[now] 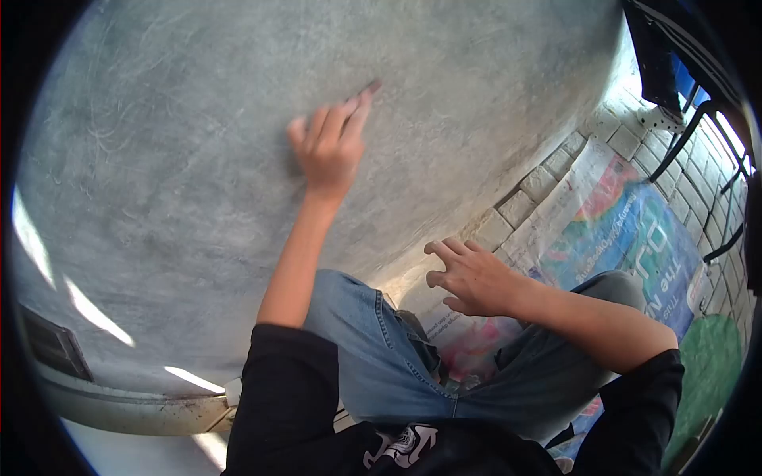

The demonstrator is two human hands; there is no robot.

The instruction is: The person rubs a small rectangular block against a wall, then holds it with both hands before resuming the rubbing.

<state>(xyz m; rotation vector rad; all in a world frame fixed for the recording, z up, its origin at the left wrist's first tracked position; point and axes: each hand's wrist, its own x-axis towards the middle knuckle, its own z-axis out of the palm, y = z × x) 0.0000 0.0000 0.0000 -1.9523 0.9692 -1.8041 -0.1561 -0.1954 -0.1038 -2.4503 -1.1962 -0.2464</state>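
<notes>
My left hand (329,151) is up against the grey wall (198,143), its fingers pointing away from me. A small dark, thin object (373,86) shows at the fingertips, pressed near the wall's surface; what it is cannot be made out. My right hand (474,278) hovers above my lap and the printed banner (611,230), its fingers apart and curled a little, with nothing in them.
Brick paving (516,210) runs along the wall's base. At the upper right is a chair with black metal legs (675,151). A green round patch (706,373) lies at the lower right, and a pale curved ledge (135,412) stands at the lower left.
</notes>
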